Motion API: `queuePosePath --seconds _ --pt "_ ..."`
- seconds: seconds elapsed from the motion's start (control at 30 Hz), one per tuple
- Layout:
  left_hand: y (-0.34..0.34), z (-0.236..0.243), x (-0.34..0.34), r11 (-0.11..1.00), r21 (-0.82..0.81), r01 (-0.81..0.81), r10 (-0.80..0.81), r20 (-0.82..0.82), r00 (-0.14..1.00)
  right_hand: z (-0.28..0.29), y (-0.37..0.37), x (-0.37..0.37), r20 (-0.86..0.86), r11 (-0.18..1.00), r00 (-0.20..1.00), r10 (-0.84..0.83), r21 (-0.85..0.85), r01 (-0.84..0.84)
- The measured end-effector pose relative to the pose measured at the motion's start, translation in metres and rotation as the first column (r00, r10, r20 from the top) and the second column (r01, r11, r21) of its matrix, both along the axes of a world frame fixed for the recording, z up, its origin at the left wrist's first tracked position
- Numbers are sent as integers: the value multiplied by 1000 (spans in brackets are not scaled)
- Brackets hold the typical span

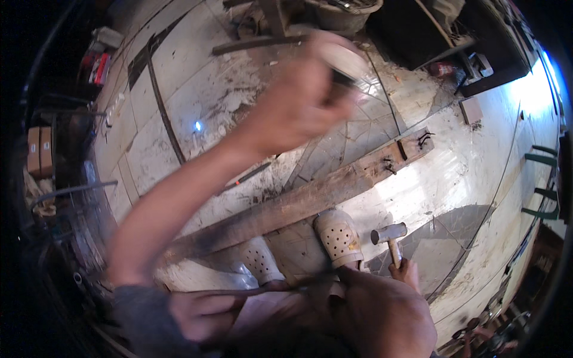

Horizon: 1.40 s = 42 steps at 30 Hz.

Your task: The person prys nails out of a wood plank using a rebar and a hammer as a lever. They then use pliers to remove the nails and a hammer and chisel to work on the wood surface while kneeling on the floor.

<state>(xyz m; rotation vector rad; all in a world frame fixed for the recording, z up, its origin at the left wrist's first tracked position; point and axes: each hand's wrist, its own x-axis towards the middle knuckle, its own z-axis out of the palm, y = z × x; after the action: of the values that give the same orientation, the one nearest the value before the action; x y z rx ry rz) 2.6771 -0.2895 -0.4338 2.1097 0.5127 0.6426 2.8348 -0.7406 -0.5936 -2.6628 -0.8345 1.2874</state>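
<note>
My left hand point(298, 98), smeared by motion, is raised across the middle of the view with its fingers curled round a round, pale-faced thing point(345, 62); blur hides what kind it is. Low at the right, my right hand point(407, 273) grips the wooden handle of a hammer point(389, 234) whose metal head points up and away from me. Beyond my feet a long, worn wooden beam point(286, 206) lies slantwise on the floor. Dark bent metal pins point(389, 166) stick up from its right part, and a dark slot crosses it near that end.
My feet, in pale clogs point(339, 238) with holes, rest close to the beam. A long dark rod point(162, 107) lies at the left. Far off stand a tub point(346, 18) and a dark cabinet point(501, 42). Green chair legs point(542, 194) show at the right edge.
</note>
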Motion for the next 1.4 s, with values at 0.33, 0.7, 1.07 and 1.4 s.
queuePosePath --seconds 0.33,0.7,1.07,1.4 --pt "-121 -121 78 993 94 -71 41 292 956 -35 4 -6 -65 985 993 99 -137 -107" --pt "-103 -141 78 955 -122 -269 292 260 920 -50 16 -7 -383 842 750 -539 -269 468" --pt "-97 -137 77 802 -489 -343 383 -19 923 -58 17 -2 -457 561 366 -811 -429 708" --pt "-101 -139 71 822 -388 -418 488 99 867 -65 13 4 -552 609 326 -768 -471 638"
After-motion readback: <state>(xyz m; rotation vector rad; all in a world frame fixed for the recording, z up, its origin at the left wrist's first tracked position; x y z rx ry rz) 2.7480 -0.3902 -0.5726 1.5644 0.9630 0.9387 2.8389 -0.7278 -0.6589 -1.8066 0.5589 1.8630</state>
